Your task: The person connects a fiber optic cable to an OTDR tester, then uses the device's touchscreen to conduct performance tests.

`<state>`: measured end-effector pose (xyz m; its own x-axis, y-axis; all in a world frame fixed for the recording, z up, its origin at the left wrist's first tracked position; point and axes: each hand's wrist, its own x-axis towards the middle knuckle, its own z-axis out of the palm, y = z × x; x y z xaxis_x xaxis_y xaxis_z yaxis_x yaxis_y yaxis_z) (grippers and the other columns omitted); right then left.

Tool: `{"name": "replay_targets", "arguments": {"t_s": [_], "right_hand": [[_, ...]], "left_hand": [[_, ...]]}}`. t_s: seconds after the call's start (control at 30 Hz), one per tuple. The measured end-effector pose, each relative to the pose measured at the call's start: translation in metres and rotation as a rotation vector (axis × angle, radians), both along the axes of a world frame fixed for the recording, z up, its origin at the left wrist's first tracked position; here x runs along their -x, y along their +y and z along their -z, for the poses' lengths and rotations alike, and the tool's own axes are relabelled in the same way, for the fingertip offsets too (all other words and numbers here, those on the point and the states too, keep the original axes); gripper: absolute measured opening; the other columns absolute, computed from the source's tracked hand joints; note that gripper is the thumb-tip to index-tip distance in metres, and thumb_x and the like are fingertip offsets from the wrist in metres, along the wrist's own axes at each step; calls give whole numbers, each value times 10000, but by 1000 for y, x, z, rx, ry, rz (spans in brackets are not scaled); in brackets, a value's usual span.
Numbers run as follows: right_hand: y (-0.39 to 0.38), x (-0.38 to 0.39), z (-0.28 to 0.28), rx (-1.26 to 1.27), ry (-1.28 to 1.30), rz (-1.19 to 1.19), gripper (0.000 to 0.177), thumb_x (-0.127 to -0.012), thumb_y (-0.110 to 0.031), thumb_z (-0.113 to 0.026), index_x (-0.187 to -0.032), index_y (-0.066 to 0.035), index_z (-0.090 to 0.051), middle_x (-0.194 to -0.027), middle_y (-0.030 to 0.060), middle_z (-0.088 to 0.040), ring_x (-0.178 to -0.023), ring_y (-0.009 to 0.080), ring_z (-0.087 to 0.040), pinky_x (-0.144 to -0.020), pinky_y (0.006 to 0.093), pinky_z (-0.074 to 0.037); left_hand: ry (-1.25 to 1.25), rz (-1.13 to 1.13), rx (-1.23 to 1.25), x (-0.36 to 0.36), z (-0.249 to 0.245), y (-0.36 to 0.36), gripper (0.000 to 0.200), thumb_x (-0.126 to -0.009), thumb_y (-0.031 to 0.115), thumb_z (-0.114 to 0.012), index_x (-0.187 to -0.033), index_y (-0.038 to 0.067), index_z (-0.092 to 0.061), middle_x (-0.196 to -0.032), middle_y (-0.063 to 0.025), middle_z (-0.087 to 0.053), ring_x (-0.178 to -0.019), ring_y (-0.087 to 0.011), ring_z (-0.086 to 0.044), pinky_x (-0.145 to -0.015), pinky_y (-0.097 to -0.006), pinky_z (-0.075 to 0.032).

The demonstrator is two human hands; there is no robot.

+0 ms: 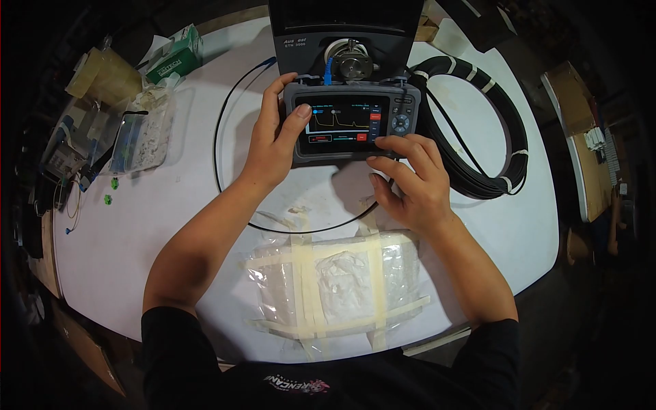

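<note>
A handheld tester [345, 154] with a lit screen showing a yellow trace rests against a larger dark machine [294, 61]. My left hand [277, 133] grips the tester's left side, its thumb over the screen's edge and fingers behind the casing. At the screen's lower right is my right hand [417, 178], fingers bent and apart, a fingertip at or just over the screen and nothing held. A blue connector [328, 72] stands at the tester's top edge. From the machine's left side a thin black cable [217, 143] loops round below the tester.
Right of the tester lies a coil of black cable [516, 130]. A taped plastic-wrapped pad [342, 283] is near the front edge. On the left are a clear tray [147, 140], a green box [179, 55], a yellowish roll [106, 75] and small green pieces [108, 199].
</note>
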<state>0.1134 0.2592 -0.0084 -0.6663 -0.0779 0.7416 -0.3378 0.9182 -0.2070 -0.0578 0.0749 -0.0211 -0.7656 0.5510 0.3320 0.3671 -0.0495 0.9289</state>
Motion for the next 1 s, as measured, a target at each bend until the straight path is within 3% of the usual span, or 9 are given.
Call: {"name": "replay_targets", "arguments": {"t_s": [0.7, 1.0], "right_hand": [[1, 1, 3, 24, -1, -2, 338, -659, -31, -816, -979, -94, -729, -1143, 84, -689, -1029, 320, -627, -842, 402, -536], [1, 0, 1, 31, -29, -33, 374, -646, 4, -817, -1002, -74, -733, -1171, 107, -687, -1008, 320, -634, -835, 395, -539]], "left_hand": [[-37, 19, 13, -3, -4, 0, 590, -1042, 381, -562, -1514, 95, -353, -1254, -164, -578, -1116, -181, -588, -984, -316, -460], [-13, 16, 14, -2, -4, 0, 597, -1039, 384, -568, -1513, 91, -353, -1226, -146, -563, -1128, -190, -586, -1001, -317, -458]]}}
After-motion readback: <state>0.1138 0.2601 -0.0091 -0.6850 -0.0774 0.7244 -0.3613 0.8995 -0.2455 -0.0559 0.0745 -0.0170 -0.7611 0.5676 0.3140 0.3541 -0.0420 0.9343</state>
